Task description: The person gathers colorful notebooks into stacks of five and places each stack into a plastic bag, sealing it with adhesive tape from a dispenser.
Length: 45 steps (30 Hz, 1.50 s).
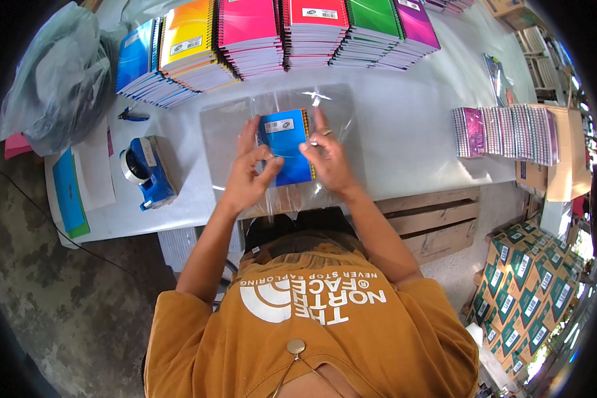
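A blue spiral notebook (285, 142) lies on a stack of clear plastic sleeves (222, 126) on the white table (404, 126). My left hand (249, 172) pinches a clear sleeve at the notebook's left edge, fingers partly spread. On the notebook's right side rests my right hand (328, 159), its fingers on the spiral edge and the plastic. Whether the notebook is inside a sleeve I cannot tell.
Stacks of coloured spiral notebooks (272, 33) line the table's far edge. A blue tape dispenser (147, 171) stands at the left, near a grey plastic bag (56, 73). Small upright notebooks (507, 132) sit at the right. Green cartons (524, 292) and a wooden pallet (438, 219) are lower right.
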Available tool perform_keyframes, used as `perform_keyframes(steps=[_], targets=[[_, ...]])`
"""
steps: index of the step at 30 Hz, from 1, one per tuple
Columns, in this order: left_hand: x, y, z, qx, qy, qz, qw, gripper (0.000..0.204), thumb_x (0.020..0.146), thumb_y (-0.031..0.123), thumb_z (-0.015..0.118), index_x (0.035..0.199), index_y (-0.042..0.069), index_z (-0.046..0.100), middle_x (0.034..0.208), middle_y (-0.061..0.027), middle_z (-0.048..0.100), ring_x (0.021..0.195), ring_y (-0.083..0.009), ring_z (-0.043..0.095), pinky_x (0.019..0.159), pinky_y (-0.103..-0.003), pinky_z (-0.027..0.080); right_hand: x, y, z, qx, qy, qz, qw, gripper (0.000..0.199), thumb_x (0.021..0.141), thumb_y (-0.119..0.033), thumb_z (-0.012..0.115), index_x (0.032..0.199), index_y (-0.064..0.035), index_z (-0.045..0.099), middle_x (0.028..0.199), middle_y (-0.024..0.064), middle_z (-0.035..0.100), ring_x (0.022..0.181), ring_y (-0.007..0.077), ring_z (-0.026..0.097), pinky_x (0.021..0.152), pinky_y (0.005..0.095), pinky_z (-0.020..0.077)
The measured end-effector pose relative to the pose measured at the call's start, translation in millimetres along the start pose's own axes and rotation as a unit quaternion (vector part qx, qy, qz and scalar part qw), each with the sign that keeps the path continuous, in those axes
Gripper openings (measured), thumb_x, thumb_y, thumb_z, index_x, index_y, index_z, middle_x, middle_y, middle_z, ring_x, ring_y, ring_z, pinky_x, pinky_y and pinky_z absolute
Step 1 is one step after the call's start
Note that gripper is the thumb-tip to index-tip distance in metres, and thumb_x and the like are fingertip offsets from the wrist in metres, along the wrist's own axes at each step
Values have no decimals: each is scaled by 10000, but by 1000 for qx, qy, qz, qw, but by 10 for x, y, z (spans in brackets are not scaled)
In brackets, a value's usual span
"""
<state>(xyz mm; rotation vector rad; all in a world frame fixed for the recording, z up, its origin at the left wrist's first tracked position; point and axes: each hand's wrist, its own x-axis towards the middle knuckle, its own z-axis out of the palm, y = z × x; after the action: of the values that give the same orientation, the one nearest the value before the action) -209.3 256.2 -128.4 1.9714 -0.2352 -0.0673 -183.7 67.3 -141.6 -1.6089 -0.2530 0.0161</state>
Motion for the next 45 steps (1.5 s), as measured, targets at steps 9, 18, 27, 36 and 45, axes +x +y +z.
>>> perform_keyframes(steps=[9,18,27,36,45], targets=[[44,89,203,175,-140,-59,973,874,773,318,528,1432,-46,84,1513,-246,21,1417,-342,-49,1101,-534,-72,-82,142,233,-60,-79,8,995,211,884,-143,513,747,11,467,1492,265,128,1401,413,55,1100,467,116],[138,-82,-48,-267,-140,-127,945,773,910,470,362,1478,78,12,1548,-125,13,1429,-258,-21,1096,-479,-122,384,-139,32,-343,-381,19,858,245,838,-256,518,793,-33,612,1514,189,150,1412,371,9,1088,603,32],[-710,264,356,307,-104,105,940,549,855,191,547,1351,21,384,1463,-128,302,1372,-296,243,1106,-491,167,581,-287,-58,-317,-478,121,810,201,827,-285,540,838,-144,683,1551,87,43,1417,310,-111,1032,691,30],[-365,262,627,204,-143,149,957,258,641,19,657,881,111,629,927,-36,608,947,-239,543,846,-382,410,677,-384,-9,-377,-515,117,761,199,803,-197,541,818,-233,736,1551,86,39,1421,319,-64,1037,690,75],[-1090,-42,-1326,167,385,-227,879,211,879,157,581,1047,36,622,865,-42,555,676,-109,483,624,-267,415,514,-327,-11,-373,-440,68,814,163,651,-131,682,805,-181,703,1532,149,114,1416,357,25,1082,617,56]])
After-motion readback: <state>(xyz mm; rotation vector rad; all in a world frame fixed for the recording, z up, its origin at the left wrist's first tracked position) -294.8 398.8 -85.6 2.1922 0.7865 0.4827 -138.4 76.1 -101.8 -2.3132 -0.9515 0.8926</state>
